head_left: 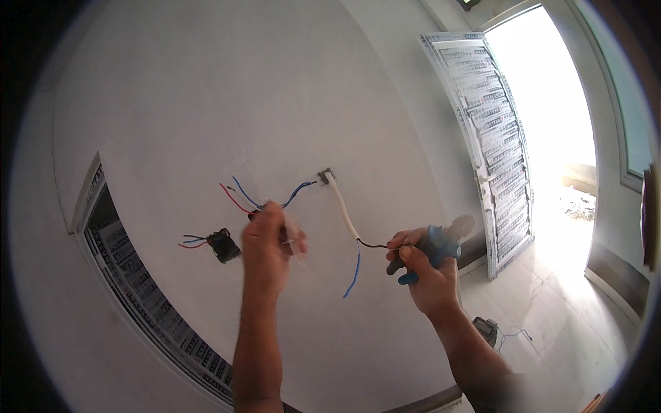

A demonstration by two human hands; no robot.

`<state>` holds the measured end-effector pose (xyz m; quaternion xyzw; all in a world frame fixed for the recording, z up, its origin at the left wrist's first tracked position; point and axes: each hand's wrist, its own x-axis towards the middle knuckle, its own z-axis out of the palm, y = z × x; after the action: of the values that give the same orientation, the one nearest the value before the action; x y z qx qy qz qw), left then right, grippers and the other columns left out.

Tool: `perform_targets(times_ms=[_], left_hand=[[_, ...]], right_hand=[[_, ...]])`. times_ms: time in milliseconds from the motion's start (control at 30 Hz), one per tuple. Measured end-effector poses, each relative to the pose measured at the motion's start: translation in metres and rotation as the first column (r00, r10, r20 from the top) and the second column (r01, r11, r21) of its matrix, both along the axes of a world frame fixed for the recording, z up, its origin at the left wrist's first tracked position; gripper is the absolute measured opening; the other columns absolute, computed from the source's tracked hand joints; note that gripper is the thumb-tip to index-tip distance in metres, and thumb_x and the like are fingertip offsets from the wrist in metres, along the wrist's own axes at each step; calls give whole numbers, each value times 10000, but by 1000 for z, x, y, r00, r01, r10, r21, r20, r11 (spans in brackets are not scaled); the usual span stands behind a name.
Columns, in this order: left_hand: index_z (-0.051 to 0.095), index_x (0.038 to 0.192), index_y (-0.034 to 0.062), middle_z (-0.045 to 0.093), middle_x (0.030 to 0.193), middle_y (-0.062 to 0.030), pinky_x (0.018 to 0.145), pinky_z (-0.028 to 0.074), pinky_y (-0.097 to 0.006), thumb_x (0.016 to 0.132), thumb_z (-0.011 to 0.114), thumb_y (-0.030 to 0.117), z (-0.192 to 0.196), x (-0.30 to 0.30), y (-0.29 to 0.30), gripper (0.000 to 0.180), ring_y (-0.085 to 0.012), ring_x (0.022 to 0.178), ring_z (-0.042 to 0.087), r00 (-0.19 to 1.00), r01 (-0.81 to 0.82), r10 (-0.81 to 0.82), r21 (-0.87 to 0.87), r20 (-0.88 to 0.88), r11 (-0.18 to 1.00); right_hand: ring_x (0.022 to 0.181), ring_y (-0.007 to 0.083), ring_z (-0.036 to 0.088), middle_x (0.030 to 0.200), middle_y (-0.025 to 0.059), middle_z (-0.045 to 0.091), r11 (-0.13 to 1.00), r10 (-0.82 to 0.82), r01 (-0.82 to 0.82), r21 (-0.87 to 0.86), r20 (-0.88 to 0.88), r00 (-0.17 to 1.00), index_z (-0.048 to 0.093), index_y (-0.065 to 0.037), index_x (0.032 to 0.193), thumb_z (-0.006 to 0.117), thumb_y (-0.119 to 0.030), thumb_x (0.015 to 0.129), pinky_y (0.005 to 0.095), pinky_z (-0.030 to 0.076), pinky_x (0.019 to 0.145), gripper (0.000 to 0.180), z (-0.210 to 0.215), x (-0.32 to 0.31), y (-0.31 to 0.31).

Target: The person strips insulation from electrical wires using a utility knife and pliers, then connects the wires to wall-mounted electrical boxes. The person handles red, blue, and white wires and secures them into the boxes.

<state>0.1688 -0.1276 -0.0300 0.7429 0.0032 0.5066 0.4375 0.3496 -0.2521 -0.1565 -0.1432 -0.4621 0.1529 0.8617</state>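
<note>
A white sheathed cable (342, 206) comes out of a rough hole (323, 175) in the wall and hangs down. At its stripped end a blue wire (354, 277) dangles free and a black wire (372, 245) runs to the right. My right hand (428, 270) pinches the tip of that black wire between thumb and finger, while its palm holds blue-and-grey pliers (444, 241). My left hand (265, 234) is curled and partly smeared by motion, with a pale, blurred thing at its fingers. Just behind it, red and blue wires (237, 193) stick out, and a dark blue wire pair (297, 193) reaches toward the hole.
Left of my left hand, a dark wall box (224, 246) has several short wires coming out. A film-covered door (482, 138) stands ajar at the right, beside a bright doorway. A film-covered frame (144, 296) runs along the left. A grey box (486, 330) with a blue wire lies on the tiled floor.
</note>
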Motion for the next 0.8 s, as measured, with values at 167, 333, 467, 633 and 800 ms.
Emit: perform_targets(times_ms=[167,333,467,633,800], left_hand=[[685,1078,33,663,770,-50,487,466,-235,1034,598,347,-40,24,-4,329,-69,587,581,911,28,-80,-133,-404,991],[663,1190,9,659,861,-51,509,429,-202,990,651,106,-81,46,-15,223,-72,616,554,892,341,-432,-428,-133,837],[610,1298,14,627,885,-51,527,426,-193,964,645,20,-105,64,-19,335,-79,650,551,790,565,-600,-536,130,628],[566,1356,23,599,881,-40,559,439,-194,937,662,-8,-131,66,-13,431,-85,670,544,704,665,-673,-544,228,512],[539,1369,11,615,858,-42,597,493,-206,921,691,-28,-133,71,-28,475,-81,693,589,908,414,-416,-263,49,871]], right_hand=[[879,176,665,1024,110,714,985,-174,172,-30,-36,984,637,-58,984,701,-99,941,343,545,741,88,-1,-6,-1],[891,172,662,1074,115,714,974,-226,223,-37,-185,957,628,-49,992,702,-60,922,326,542,759,103,-8,-19,-3],[901,173,662,1106,121,708,994,-104,106,-5,-266,958,619,-45,989,691,-31,906,324,535,764,111,-29,-21,4],[945,217,657,1132,151,664,999,-4,-4,-36,-244,970,604,-55,1031,643,0,912,363,546,814,137,-47,-20,14],[918,208,675,1145,116,693,953,289,-300,35,-394,873,608,-77,999,674,-81,921,379,533,793,102,-41,-14,10]])
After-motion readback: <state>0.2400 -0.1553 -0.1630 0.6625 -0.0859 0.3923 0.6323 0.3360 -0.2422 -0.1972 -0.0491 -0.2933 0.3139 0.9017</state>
